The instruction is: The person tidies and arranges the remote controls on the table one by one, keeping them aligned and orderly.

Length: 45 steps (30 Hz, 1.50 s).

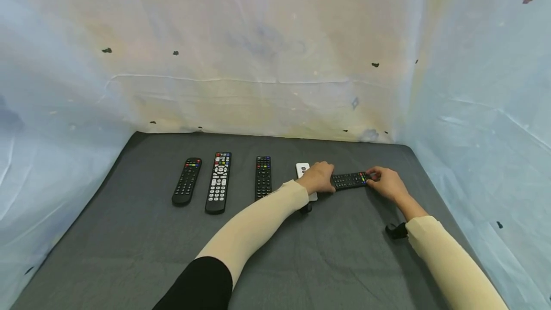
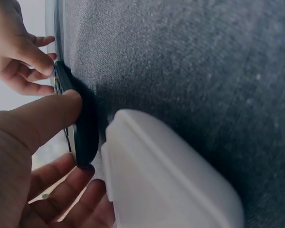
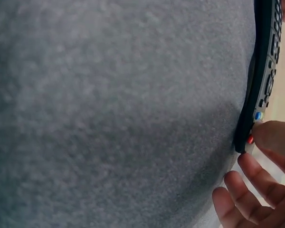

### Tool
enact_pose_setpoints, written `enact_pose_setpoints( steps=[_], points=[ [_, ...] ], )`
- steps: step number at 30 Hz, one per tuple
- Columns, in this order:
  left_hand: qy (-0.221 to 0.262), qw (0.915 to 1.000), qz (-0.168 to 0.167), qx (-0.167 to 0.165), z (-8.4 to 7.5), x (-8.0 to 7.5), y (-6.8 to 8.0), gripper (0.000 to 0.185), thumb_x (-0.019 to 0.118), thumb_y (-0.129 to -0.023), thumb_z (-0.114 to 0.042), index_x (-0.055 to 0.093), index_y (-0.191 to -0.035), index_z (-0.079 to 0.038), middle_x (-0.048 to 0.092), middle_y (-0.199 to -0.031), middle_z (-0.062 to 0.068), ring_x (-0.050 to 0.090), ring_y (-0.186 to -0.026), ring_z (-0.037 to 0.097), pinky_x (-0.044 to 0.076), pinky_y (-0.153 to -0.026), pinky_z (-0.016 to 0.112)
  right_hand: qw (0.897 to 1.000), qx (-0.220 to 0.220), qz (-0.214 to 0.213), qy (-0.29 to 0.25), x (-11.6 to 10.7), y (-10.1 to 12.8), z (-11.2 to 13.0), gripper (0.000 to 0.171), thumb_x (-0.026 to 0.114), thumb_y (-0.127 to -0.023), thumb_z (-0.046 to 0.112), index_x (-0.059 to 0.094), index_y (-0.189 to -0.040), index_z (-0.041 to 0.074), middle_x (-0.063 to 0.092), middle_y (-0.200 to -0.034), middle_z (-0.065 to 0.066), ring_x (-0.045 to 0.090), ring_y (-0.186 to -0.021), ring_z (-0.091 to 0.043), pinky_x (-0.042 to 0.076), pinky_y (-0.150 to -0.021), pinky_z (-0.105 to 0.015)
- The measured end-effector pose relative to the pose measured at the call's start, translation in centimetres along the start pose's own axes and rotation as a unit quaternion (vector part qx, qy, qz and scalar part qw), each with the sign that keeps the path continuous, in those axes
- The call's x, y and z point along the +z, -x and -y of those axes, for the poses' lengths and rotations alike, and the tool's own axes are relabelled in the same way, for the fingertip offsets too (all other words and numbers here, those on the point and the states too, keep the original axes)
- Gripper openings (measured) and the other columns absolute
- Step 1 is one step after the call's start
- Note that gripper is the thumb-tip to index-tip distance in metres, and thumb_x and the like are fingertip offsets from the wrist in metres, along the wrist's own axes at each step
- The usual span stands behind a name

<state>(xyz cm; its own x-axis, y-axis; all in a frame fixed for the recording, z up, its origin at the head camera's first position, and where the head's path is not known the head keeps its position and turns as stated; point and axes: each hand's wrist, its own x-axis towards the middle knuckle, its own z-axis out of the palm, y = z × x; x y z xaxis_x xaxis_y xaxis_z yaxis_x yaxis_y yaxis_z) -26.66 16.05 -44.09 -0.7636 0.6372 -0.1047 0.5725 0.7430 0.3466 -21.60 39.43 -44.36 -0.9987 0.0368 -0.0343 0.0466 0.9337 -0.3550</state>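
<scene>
A black remote control (image 1: 349,181) lies sideways between the two hands, coloured buttons towards its right end. My left hand (image 1: 318,177) pinches its left end; in the left wrist view the thumb lies on the button face of the remote (image 2: 88,128) and a finger meets its end. My right hand (image 1: 387,185) pinches the opposite end, its thumb beside the red button in the right wrist view. Under the left hand and wrist lies a white remote control (image 1: 302,168), partly hidden, its pale casing (image 2: 166,175) close to the left fingers in the left wrist view.
Left of the hands, three more black remotes lie lengthwise: one behind the left forearm (image 1: 263,176), a longer one with white buttons (image 1: 218,183), and one slightly tilted (image 1: 187,182). A grey cloth (image 1: 142,243) covers the table. Pale patterned sheets (image 1: 258,51) hang around it.
</scene>
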Motion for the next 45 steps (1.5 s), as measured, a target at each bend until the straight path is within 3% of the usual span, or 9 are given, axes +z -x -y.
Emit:
enact_pose_setpoints(
  steps=[7,12,20,28,33,40,45],
  points=[
    [-0.027,0.9992,0.015,0.026,-0.6,0.5,0.4,0.050,0.079,-0.078,-0.043,0.064,-0.117,-0.014,0.063,-0.110,0.000,0.059,-0.096,0.011,0.049,-0.084,0.027,1.000,-0.027,0.010,-0.009,0.3,-0.4,-0.2,0.031,0.061,-0.092,0.015,0.063,-0.120,0.002,0.064,-0.107,-0.025,0.059,-0.100,-0.042,0.048,-0.079,-0.054],
    [-0.030,0.9987,0.021,0.036,-1.1,0.7,0.8,0.055,0.080,-0.077,-0.043,0.063,-0.120,-0.014,0.063,-0.113,-0.001,0.058,-0.100,0.010,0.049,-0.088,0.025,0.999,-0.035,0.005,-0.014,0.3,-0.8,0.0,0.029,0.062,-0.090,0.012,0.065,-0.117,0.001,0.064,-0.104,-0.024,0.061,-0.097,-0.040,0.049,-0.077,-0.051],
    [-0.008,0.9995,0.024,0.018,-1.3,0.6,1.4,0.054,0.080,-0.076,-0.042,0.065,-0.120,-0.015,0.065,-0.110,-0.002,0.058,-0.093,0.008,0.050,-0.082,0.025,0.999,-0.045,0.001,-0.015,0.1,-1.5,0.8,0.026,0.064,-0.089,0.012,0.067,-0.110,-0.003,0.066,-0.102,-0.024,0.064,-0.088,-0.035,0.051,-0.072,-0.047],
    [-0.009,0.9997,0.016,0.015,-1.7,0.3,1.8,0.031,0.083,-0.074,-0.038,0.069,-0.092,-0.017,0.063,-0.084,-0.008,0.055,-0.073,0.006,0.046,-0.065,0.023,0.997,-0.051,0.023,-0.045,0.5,-2.6,1.3,0.033,0.067,-0.086,0.014,0.066,-0.112,-0.006,0.068,-0.103,-0.025,0.066,-0.089,-0.033,0.054,-0.070,-0.040],
    [-0.003,0.9998,0.009,0.018,-1.7,0.6,2.2,0.027,0.082,-0.075,-0.037,0.067,-0.085,-0.018,0.061,-0.078,-0.008,0.054,-0.068,0.006,0.044,-0.061,0.023,0.998,-0.055,0.026,-0.034,0.7,-3.1,1.7,0.033,0.068,-0.085,0.015,0.067,-0.111,-0.004,0.066,-0.097,-0.021,0.060,-0.081,-0.025,0.047,-0.064,-0.033],
    [0.004,0.9999,-0.008,0.005,-1.9,0.7,2.4,0.023,0.083,-0.073,-0.036,0.068,-0.078,-0.019,0.062,-0.075,-0.008,0.054,-0.067,0.007,0.045,-0.059,0.024,0.996,-0.074,0.033,-0.021,1.0,-3.6,2.0,0.033,0.068,-0.084,0.014,0.068,-0.112,-0.003,0.062,-0.105,-0.023,0.061,-0.091,-0.032,0.051,-0.076,-0.046],
    [0.002,0.9997,-0.022,-0.011,-2.3,1.0,2.6,0.027,0.083,-0.074,-0.038,0.069,-0.082,-0.017,0.065,-0.079,-0.006,0.055,-0.068,0.007,0.047,-0.060,0.024,0.995,-0.081,0.051,-0.016,1.0,-3.9,2.1,0.037,0.068,-0.085,0.017,0.066,-0.117,-0.001,0.059,-0.115,-0.025,0.060,-0.102,-0.039,0.049,-0.085,-0.053]
  ],
)
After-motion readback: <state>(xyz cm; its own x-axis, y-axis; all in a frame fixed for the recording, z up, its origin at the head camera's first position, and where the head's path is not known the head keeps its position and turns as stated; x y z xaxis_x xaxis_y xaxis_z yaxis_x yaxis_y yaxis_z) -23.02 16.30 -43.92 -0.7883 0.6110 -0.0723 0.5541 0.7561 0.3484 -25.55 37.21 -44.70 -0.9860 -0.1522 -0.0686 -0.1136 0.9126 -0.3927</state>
